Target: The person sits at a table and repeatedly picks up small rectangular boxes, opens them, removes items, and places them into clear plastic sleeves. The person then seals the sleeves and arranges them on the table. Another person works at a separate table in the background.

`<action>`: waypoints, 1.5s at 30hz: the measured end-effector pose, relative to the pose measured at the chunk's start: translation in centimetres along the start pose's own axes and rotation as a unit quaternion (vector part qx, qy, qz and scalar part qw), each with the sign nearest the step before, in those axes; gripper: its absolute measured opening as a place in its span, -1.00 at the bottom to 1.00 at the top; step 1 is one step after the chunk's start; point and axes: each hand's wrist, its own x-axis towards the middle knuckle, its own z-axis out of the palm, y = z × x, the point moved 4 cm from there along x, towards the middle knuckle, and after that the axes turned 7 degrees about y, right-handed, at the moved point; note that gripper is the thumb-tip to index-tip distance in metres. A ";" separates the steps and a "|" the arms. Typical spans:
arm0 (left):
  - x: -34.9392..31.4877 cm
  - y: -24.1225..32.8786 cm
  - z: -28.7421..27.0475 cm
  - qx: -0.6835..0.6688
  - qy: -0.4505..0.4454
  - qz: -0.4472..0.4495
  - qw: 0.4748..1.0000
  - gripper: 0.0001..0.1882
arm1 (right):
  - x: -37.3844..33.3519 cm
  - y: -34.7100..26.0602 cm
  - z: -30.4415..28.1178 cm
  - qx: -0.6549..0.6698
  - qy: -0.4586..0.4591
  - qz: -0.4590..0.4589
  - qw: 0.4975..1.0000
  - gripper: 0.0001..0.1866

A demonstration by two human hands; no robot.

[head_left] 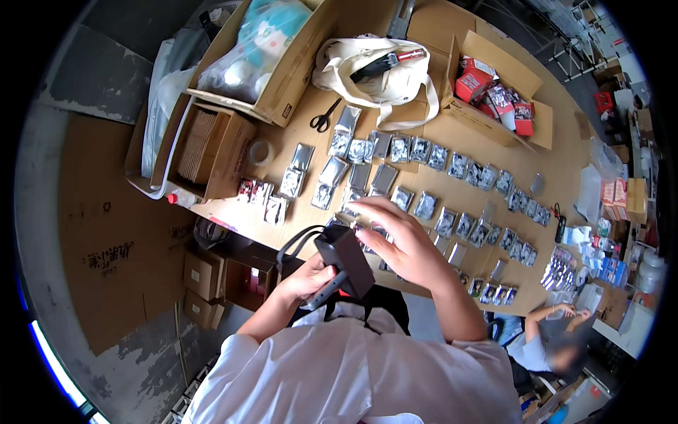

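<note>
My left hand (311, 277) is closed round a dark block-shaped device (347, 265) with a black strap loop (300, 242). A slim grey device (326, 290) with small ports along its edge lies against the block, under my left thumb. My right hand (406, 246) hovers at the block's upper end, thumb and fingers apart. One fingertip is close to a small pale part at that end; whether they touch, I cannot tell. Beyond my hands, rows of wrapped card packs (426, 205) cover the table (282, 134), some with silver backs showing.
An open carton (487, 116) of red boxes stands far right; a canvas bag (374, 78) and a carton with a bagged plush toy (261, 49) stand at the back. Scissors (323, 119) and a tape roll (260, 152) lie left. Another person (547, 346) sits at right.
</note>
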 end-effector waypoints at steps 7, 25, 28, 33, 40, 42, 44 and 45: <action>-5.4 1.6 -1.5 0.093 -0.106 0.011 0.990 -0.12 | 0.5 -4.6 8.7 -0.031 -0.029 -0.056 0.998 -0.78; -9.5 4.5 -6.7 0.115 -0.189 -0.004 0.975 -0.28 | 0.8 -6.1 12.4 0.182 0.187 0.067 0.963 -0.84; -9.1 5.5 -6.1 0.159 -0.215 0.080 0.960 -0.31 | -0.5 -6.6 11.2 0.459 0.203 0.072 0.862 -0.91; -8.0 4.7 -5.1 0.237 -0.110 0.060 0.963 -0.17 | -1.9 -8.3 9.1 0.516 0.135 -0.114 0.838 -0.48; -6.9 4.9 -4.8 0.229 -0.094 -0.042 0.968 -0.20 | 1.3 -5.9 12.5 0.195 0.146 0.003 0.970 -0.63; -6.9 5.3 -4.3 0.270 -0.036 -0.089 0.958 -0.18 | 2.2 -4.4 14.0 0.247 0.051 0.071 0.965 -0.76; -6.4 4.9 -4.2 0.246 0.012 -0.035 0.968 -0.14 | 2.3 -1.6 14.3 0.284 -0.032 0.128 0.950 -0.75; -6.4 4.4 -4.3 0.236 0.034 -0.013 0.971 -0.12 | 1.9 -0.7 14.3 0.297 -0.051 0.147 0.942 -0.76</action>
